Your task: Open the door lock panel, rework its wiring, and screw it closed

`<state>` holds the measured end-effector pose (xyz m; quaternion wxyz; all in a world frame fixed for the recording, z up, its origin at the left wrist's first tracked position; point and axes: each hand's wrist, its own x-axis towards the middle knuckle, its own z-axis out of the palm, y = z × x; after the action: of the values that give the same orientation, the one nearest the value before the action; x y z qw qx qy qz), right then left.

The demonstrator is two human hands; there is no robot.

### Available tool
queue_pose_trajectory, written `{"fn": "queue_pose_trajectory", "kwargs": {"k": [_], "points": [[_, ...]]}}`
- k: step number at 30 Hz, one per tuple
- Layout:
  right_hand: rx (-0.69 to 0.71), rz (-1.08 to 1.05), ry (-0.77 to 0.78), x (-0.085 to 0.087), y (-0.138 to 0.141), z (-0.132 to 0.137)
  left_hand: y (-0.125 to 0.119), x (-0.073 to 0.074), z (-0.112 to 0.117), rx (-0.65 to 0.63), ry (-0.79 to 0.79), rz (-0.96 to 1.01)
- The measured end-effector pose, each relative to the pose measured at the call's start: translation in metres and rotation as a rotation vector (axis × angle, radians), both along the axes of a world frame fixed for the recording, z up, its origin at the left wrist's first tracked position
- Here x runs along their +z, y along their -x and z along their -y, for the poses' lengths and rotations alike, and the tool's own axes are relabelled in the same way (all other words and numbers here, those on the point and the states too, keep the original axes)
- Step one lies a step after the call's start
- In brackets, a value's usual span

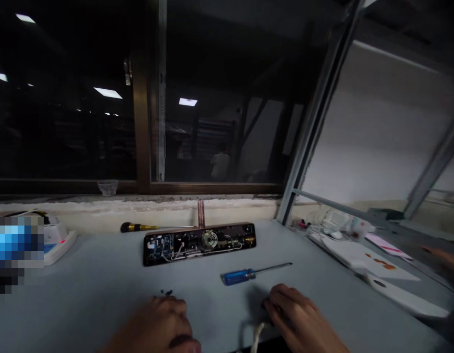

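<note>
My left hand [161, 321] is at the bottom, its fingers curled in; a dark patch shows by the thumb, but what it holds is hidden. Small black bits, perhaps screws, [168, 292] lie just beyond its knuckles. My right hand [302, 314] is closed, with fingertips pinched around a small dark thing too blurred to name. Between the hands a whitish cable [257, 336] rises from a black object [273, 345] cut off by the lower edge. A blue-handled screwdriver [239, 276] rests just beyond my right hand, pointing right.
An open black casing [199, 243] with circuit board and wires lies mid-table. Behind it is a black-and-yellow screwdriver [140, 227]. A power strip [61, 247] stands left, a plastic cup [108, 187] on the sill. At right, another person's hand [443, 257] is near white parts [407, 296].
</note>
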<state>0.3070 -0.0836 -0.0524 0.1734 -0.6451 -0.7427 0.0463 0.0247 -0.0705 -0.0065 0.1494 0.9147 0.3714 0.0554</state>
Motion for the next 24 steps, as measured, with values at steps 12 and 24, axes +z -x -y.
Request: {"fn": "queue_pose_trajectory", "kwargs": {"k": [12, 24], "points": [[0.51, -0.011, -0.064, 0.085, 0.003, -0.078, 0.059, -0.024, -0.055, 0.447, -0.643, 0.296], [-0.059, -0.412, -0.349, -0.002, -0.105, -0.174, 0.002, 0.01, -0.084, 0.955, -0.298, -0.239]]}}
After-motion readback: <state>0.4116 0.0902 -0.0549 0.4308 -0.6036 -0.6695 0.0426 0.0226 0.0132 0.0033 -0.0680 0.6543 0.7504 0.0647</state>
